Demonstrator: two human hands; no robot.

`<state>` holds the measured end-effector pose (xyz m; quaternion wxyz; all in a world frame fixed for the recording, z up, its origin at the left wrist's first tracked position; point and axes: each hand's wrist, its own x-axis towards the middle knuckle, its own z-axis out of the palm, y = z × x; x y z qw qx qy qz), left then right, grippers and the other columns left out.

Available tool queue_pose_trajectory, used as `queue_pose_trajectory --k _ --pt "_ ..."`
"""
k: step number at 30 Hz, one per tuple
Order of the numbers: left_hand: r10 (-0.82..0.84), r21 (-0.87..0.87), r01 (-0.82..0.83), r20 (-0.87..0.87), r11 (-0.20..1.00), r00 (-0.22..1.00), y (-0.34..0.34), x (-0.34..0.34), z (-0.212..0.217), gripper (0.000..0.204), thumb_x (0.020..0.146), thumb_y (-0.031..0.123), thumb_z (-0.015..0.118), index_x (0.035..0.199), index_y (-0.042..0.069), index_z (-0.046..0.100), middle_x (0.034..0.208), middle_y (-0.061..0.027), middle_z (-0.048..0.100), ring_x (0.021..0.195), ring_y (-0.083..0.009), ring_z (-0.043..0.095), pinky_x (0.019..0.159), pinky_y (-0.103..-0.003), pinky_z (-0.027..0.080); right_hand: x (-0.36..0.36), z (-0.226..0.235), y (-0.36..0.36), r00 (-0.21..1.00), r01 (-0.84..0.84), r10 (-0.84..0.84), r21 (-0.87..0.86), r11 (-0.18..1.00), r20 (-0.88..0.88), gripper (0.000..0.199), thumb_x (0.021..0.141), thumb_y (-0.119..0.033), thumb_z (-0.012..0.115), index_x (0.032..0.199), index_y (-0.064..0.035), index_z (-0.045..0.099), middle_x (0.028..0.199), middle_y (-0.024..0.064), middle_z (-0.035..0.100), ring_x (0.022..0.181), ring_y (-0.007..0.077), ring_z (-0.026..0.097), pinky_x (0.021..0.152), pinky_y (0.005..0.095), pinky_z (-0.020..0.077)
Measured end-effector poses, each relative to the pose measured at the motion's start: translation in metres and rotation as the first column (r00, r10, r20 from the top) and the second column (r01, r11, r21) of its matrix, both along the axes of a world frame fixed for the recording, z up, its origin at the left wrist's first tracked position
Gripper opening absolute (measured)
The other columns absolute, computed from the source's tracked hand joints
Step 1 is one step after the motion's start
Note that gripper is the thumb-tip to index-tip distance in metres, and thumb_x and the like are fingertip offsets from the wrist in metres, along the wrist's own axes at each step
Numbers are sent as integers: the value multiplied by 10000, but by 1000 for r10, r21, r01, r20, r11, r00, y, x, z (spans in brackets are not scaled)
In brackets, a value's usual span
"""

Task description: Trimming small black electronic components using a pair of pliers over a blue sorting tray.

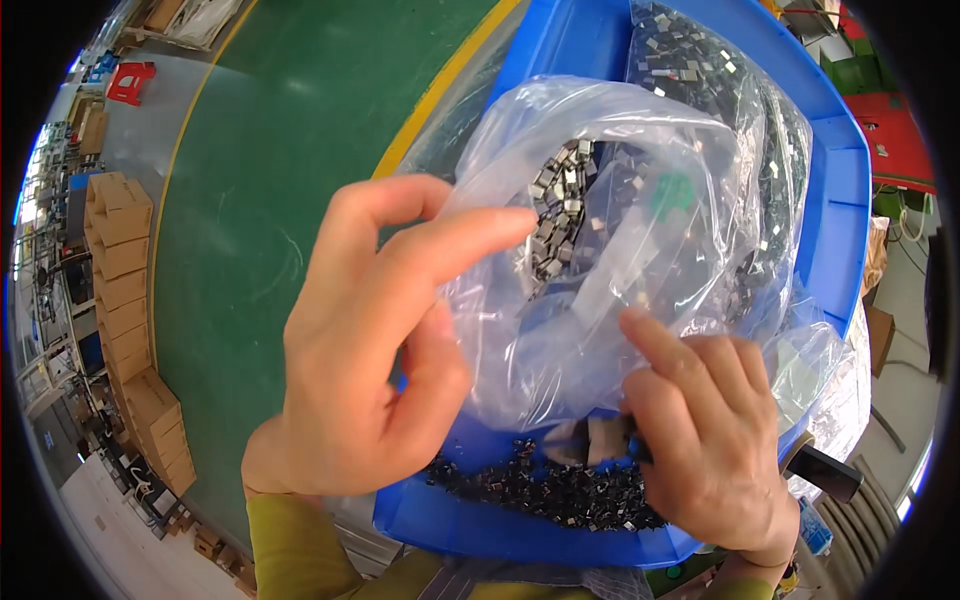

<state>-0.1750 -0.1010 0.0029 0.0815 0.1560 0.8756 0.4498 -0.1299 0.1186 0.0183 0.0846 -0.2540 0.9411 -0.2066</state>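
A clear plastic bag (610, 270) lies open in the blue bin (840, 200), toward its left edge, with small shiny parts (560, 210) seen through its mouth. The left hand (360, 340) is at the bag's left side, its fingers spread, one of them pointing over the mouth. The right hand (710, 440) has its index finger stretched to the bag and the others curled; I cannot tell if it pinches the blurred brownish piece (605, 440) beside it. Loose dark parts (580, 495) lie along the bin's near edge. If the soft rim folds inward, the mouth may close; if the bag tips toward the near edge, its parts could mix with the loose ones.
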Motion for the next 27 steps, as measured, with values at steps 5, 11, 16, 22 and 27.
queue_pose_trajectory --k 5,11,16,22,27 --pt "-31 29 32 -31 999 999 -16 23 -7 324 825 61 494 1115 -3 624 1166 -176 500 763 -105 531 557 -189 445 22 -2 1 995 -98 97 -36 995 -32 226 621 -40 600 832 9 536 1110 205 625 759 263 560 659 373 441" --pt "28 34 -30 38 999 999 -23 58 -2 269 822 107 530 1045 -1 635 1129 -215 503 641 -119 548 511 -195 458 41 15 0 966 -255 256 48 966 -24 212 641 -63 619 828 0 540 1136 228 611 790 273 567 639 357 453" --pt "-74 162 68 32 984 997 -36 67 -10 365 739 24 487 1069 -34 630 1117 -251 481 606 -118 544 524 -214 448 60 22 -9 974 -214 212 23 976 73 178 773 -59 591 945 -20 566 1210 178 601 851 240 589 758 350 475" --pt "56 142 -76 141 987 988 -35 75 1 242 818 165 552 972 18 666 1059 -250 543 713 -165 561 573 -246 459 68 -1 -19 960 -208 234 -166 964 152 248 655 -85 634 878 -17 548 1193 282 554 873 287 613 644 334 467" --pt "-23 131 11 93 991 995 -40 78 -6 267 807 139 547 1004 -6 655 1093 -265 534 743 -181 566 636 -276 469 68 -3 -16 955 -281 289 -105 954 72 260 656 -85 640 897 -30 556 1145 231 587 830 251 609 633 328 461"
